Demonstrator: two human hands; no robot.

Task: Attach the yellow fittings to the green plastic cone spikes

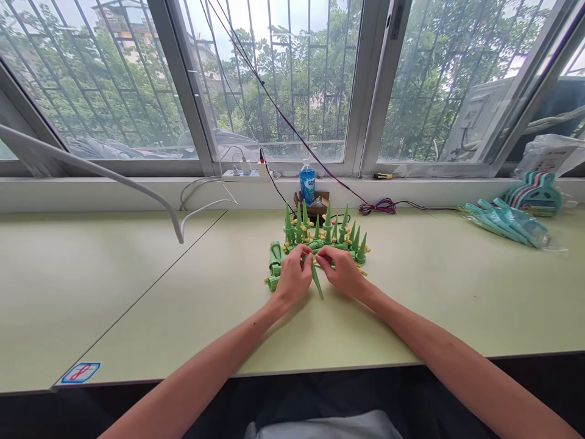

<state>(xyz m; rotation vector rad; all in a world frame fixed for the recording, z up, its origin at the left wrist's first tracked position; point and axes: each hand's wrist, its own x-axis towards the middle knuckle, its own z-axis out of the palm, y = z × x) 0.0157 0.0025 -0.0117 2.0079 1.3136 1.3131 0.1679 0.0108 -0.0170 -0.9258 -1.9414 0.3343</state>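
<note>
My left hand (294, 273) is closed around the wide upper end of a green plant watering spike (317, 283); its pointed tip slants down toward me. Close by on the right, my right hand (343, 272) has its fingertips pinched together near the top of that spike. Whatever lies between those fingertips is too small or hidden to make out. Just beyond both hands stand several green watering spikes (328, 222), points up, with small yellow valves on their sides. More green pieces (275, 256) lie on their sides by my left hand.
A blue liquid bottle (308, 185) stands in a small cardboard box behind the spikes. Cables (378, 207) and a power strip (242, 175) run along the window side. Bagged teal hangers (512, 224) lie at the right. A white curved tube (137, 186) reaches over the left tabletop.
</note>
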